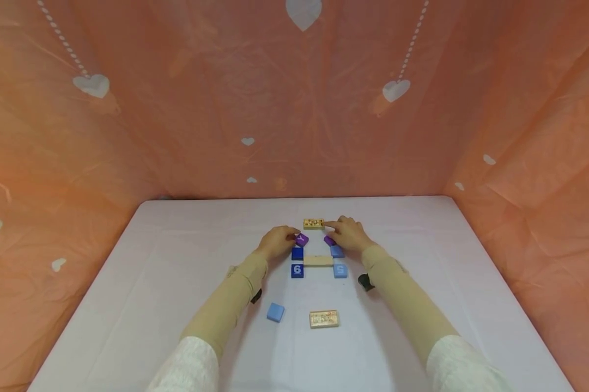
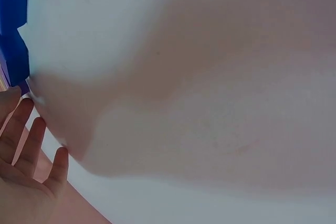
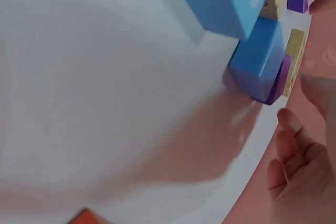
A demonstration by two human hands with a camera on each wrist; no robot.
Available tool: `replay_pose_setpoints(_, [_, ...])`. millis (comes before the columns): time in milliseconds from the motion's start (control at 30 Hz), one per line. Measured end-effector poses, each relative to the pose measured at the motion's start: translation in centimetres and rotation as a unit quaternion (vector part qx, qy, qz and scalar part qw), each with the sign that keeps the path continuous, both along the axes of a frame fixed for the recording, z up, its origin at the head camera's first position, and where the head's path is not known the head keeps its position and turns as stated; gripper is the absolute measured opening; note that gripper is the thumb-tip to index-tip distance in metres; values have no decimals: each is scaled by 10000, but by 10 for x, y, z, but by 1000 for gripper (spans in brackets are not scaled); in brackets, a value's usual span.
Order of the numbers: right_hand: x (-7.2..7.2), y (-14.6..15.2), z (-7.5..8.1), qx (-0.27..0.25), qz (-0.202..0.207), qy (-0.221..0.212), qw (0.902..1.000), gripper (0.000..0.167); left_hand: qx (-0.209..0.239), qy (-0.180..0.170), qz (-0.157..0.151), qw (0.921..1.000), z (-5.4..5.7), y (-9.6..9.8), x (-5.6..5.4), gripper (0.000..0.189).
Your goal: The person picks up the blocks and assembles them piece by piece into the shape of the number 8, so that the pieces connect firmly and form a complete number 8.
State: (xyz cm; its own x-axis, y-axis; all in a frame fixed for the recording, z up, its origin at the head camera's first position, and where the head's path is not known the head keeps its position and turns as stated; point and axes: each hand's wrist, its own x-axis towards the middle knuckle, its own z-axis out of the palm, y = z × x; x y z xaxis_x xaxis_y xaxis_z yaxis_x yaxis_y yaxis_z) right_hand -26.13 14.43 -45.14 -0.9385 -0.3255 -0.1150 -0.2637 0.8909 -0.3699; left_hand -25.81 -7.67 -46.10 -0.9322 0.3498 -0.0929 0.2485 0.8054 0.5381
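In the head view, my left hand (image 1: 277, 241) pinches a purple letter block (image 1: 302, 240) marked with a Y. Its thumb and forefinger sit at the block's edges. My right hand (image 1: 348, 234) stretches a forefinger to the right end of a patterned wooden domino (image 1: 314, 224). The thumb lies by a second purple block (image 1: 329, 240), partly covered by that hand. Below them, two dark blue blocks (image 1: 297, 270) form a left column and two light blue blocks (image 1: 340, 270) a right one. A plain wooden domino (image 1: 317, 261) bridges the columns.
Nearer on the white table (image 1: 127, 305) lie a loose light blue block (image 1: 275, 312) and another patterned wooden domino (image 1: 324, 319). An orange cloth (image 1: 294, 120) with white hearts hangs behind and along both sides. Part of an orange-red thing (image 3: 86, 217) shows in the right wrist view.
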Motion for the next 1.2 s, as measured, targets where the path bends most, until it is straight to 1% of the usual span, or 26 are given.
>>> replay_pose_setpoints(100, [-1,-3,-1,142,-45,-34,9999,40,1,-48,77,10000,0,1,1,30])
replay_pose_setpoints(300, [-1,-7,0,447,-40,-81,9990,36,2,-24,96,10000,-2,0,-1,29])
replay_pose_setpoints(467, [-1,-10,0,542,-78,-90,9985,38,-7,21,71,10000,-2,-1,-1,29])
replay_pose_setpoints(633, [-1,-12,0,548,-143,-263,9980,40,25,66,23,10000,-3,-1,-1,29])
replay_pose_setpoints(733, [-2,-11,0,496,-129,-216,9985,37,21,91,-3,10000,-3,-1,-1,29])
replay_pose_setpoints(767, [-1,-10,0,481,-84,-62,9988,35,12,115,-3,9999,-3,-1,0,29])
replay_pose_setpoints(867, [-1,-7,0,441,-34,69,9990,33,-13,154,1,9999,-3,-1,0,28])
replay_pose_setpoints(967, [0,-4,0,395,-8,94,9992,32,-16,186,-6,9998,-3,-1,0,29])
replay_pose_setpoints(1000, [-1,-4,0,374,-27,-8,9993,33,-21,192,-19,9998,-3,-1,-1,29])
replay_pose_setpoints(1200, [3,0,0,488,118,196,9985,33,-4,289,-71,9996,-2,-1,1,29])
